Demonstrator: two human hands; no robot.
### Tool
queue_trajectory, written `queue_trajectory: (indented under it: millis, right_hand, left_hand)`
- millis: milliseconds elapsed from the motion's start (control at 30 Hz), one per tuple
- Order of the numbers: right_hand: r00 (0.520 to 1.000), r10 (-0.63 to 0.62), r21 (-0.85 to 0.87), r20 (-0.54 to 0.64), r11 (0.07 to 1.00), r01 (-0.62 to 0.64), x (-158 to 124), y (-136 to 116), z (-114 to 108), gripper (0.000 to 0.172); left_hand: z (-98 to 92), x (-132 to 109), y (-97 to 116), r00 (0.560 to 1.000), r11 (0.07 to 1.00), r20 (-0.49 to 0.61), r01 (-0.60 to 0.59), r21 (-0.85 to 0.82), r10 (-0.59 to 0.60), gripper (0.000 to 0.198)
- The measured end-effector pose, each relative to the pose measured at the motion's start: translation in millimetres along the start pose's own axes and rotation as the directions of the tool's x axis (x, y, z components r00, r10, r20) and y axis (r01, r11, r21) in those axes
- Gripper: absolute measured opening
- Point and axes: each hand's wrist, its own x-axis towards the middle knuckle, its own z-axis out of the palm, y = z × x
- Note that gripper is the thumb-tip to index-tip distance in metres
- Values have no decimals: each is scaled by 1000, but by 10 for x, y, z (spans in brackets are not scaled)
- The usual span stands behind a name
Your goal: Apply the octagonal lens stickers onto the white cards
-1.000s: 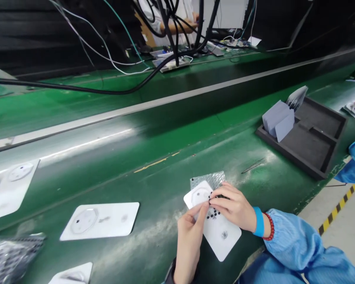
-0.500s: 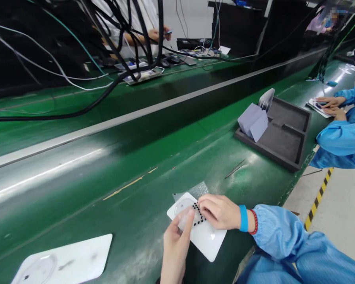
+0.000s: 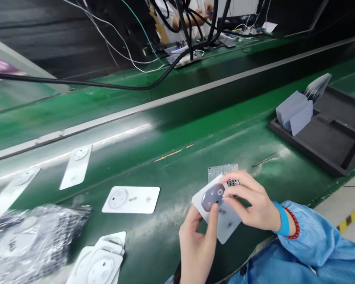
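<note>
A white rounded plate [image 3: 229, 223] with a dark, glossy many-sided recess is held tilted, with my left hand [image 3: 198, 240] closed on its near left side, thumb on its face. My right hand [image 3: 251, 199] is over the plate's right side, fingers bent and fingertips together at the recess edge; whatever they pinch is too small to make out. Behind the plate lies a clear bumpy sheet [image 3: 220, 170], partly covered by plate and hand. Black dots [image 3: 233, 182] show between my right fingers.
A white plate [image 3: 146, 199] lies left of my hands, more plates [image 3: 77, 169] farther off. Stacked plates [image 3: 105, 268] and a clear plastic bag [image 3: 38, 240] are at near left. Tweezers [image 3: 264, 159] lie beyond my right hand. A dark tray [image 3: 328, 146] holds grey cards [image 3: 296, 110].
My view has swung left, bringing more plates and the bag in. The plate is now tilted up, and the dotted sheet is behind it instead of over its face.
</note>
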Motion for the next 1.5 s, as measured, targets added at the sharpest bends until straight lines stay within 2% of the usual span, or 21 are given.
queue_trajectory:
  millis: [100, 233, 400, 633, 800, 933, 1067, 1133, 1233, 1333, 1400, 1500]
  right_hand:
    - [996, -88, -66, -19, 994, 87, 69, -83, 7, 11]
    - [995, -98, -156, -11, 983, 95, 37, -53, -15, 10]
    - [991, -135, -172, -3, 976, 133, 9, -36, -22, 14]
    - [990, -141, -176, 17, 974, 142, -21, -45, -23, 20]
    - [992, -121, -133, 27, 983, 123, -27, -35, -36, 21]
    - [997, -83, -124, -6, 989, 82, -8, -55, -55, 17]
    - [968, -244, -331, 59, 910, 250, -52, -80, -52, 23]
    - [954, -285, -377, 96, 876, 300, -85, -82, -53, 27]
    - [960, -244, -279, 134, 921, 273, -113, -77, -76, 35]
    - [973, -197, -132, 118, 968, 212, -121, -76, -101, 43]
    - [981, -183, -36, 57, 982, 186, -127, -78, -102, 47]
    - [993, -94, 51, -68, 994, 98, -146, -73, -80, 48]
  left_hand:
    - [79, -50, 104, 998, 998, 17, -55, 35, 54, 25]
    - [88, -48, 160, 995, 993, 49, -93, 76, 89, 24]
    - [84, -47, 217, 987, 984, 70, -154, 93, 147, 22]
    - [88, -58, 248, 991, 998, 121, -64, 2, 64, 27]
    - [78, -62, 231, 976, 992, 188, -121, 30, 113, 24]
    - [69, -68, 224, 971, 988, 189, -153, 36, 143, 22]
    - [48, -66, 229, 981, 990, 130, -143, -4, 142, 24]
    - [36, -57, 234, 984, 989, 96, -146, -15, 147, 25]
    - [24, -43, 236, 986, 990, 91, -138, -5, 137, 25]
    - [26, -39, 228, 986, 991, 103, -131, 7, 130, 27]
    - [36, -39, 223, 987, 990, 82, -142, 29, 139, 28]
    - [55, -29, 218, 985, 982, -16, -168, 81, 170, 27]
